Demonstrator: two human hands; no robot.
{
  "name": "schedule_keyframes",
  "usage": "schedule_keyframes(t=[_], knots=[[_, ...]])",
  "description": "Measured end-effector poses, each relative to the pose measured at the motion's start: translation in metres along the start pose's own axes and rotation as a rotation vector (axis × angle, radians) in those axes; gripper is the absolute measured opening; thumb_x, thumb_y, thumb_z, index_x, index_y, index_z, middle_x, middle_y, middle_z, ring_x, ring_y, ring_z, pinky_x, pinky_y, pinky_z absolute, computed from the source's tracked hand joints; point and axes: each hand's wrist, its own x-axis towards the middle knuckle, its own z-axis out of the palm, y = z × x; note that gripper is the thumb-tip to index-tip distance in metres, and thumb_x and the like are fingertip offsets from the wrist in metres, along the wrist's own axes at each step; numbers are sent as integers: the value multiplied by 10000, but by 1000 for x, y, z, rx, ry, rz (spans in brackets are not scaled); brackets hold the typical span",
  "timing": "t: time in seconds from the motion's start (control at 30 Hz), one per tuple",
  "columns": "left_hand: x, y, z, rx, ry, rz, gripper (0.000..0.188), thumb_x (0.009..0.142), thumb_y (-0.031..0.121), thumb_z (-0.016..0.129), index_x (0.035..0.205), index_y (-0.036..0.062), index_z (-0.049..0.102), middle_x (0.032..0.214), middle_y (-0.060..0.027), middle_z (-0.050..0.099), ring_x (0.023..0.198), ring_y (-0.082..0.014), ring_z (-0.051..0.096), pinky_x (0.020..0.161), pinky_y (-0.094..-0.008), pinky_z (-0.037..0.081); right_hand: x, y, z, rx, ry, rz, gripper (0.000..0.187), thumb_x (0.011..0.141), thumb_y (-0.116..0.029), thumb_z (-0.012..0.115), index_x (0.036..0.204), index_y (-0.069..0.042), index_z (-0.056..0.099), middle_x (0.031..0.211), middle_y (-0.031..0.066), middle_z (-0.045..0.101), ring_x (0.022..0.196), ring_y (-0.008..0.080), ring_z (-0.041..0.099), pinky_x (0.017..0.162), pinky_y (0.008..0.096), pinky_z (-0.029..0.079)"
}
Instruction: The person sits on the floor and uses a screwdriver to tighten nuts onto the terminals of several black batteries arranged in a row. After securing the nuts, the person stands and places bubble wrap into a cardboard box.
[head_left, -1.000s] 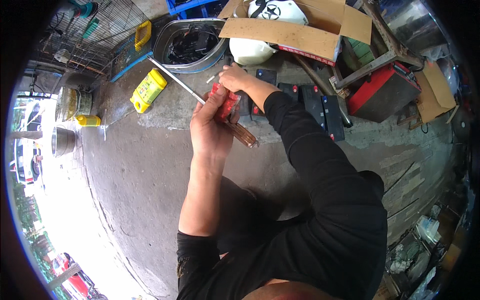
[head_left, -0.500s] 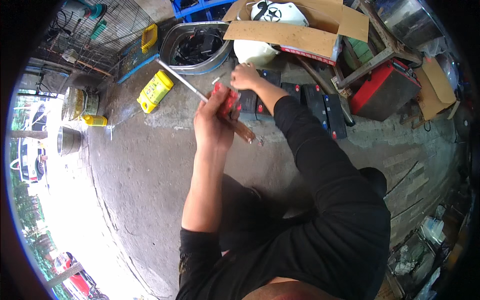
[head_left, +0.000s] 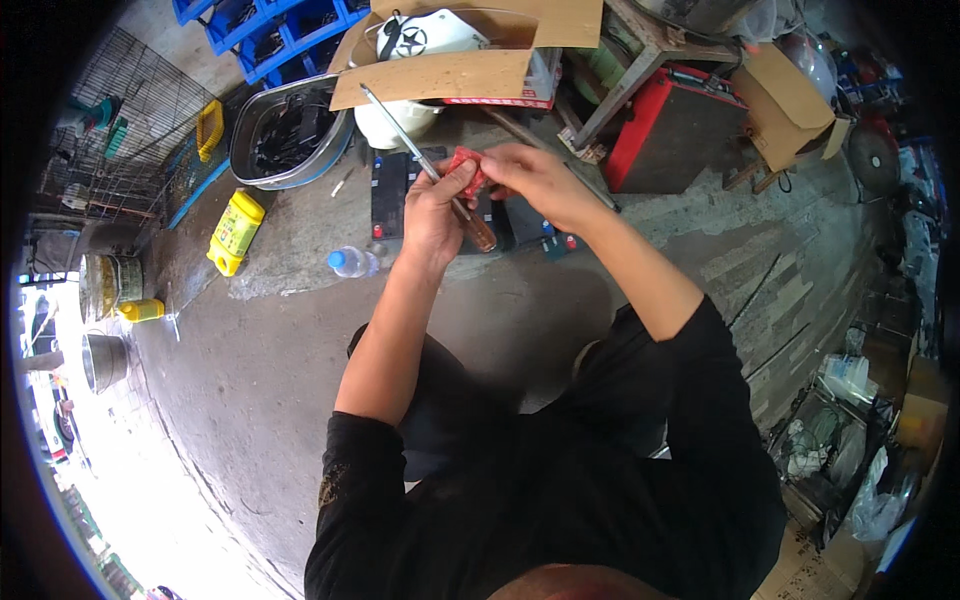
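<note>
My left hand (head_left: 434, 218) is closed around a long-shafted screwdriver (head_left: 482, 236), whose reddish-brown handle sticks out below the palm while its metal shaft slants up and left. The same hand pinches a small red packet (head_left: 466, 160) under the thumb. From the other side, my right hand (head_left: 540, 182) has its fingertips together on the packet's right edge. What is inside the packet cannot be made out. Beneath both hands, several black batteries (head_left: 390, 205) lie on the floor, partly hidden. A clear bottle with a blue cap (head_left: 354, 262) is left of my left forearm.
Beyond the batteries are a metal tub (head_left: 240, 150) of black parts, a cardboard box (head_left: 440, 75) and a white helmet (head_left: 395, 122). A yellow jug (head_left: 237, 232) lies at left. A red-and-black case (head_left: 665, 130) stands by a metal frame at right.
My right hand has drawn back from over the batteries and now grips the red packet held in my left hand. The view has shifted right, and the bottle now shows.
</note>
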Motion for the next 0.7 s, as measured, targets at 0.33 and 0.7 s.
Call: schedule_keyframes(t=[0.33,0.7], knots=[[2,-51,12,19,-131,-212,288,990,347,575,981,71,658,828,-33,662,694,-124,575,575,-264,411,-40,16,-48,118,152,38,189,941,-185,671,1004,-7,693,836,24,680,764,91,624,682,244,478],[-37,-81,25,283,-264,-185,537,865,198,774,1326,44,546,1088,-33,660,781,-105,578,653,-246,451,-78,44,-39,234,144,170,222,949,-186,654,1032,18,678,889,64,695,775,121,641,676,252,512]])
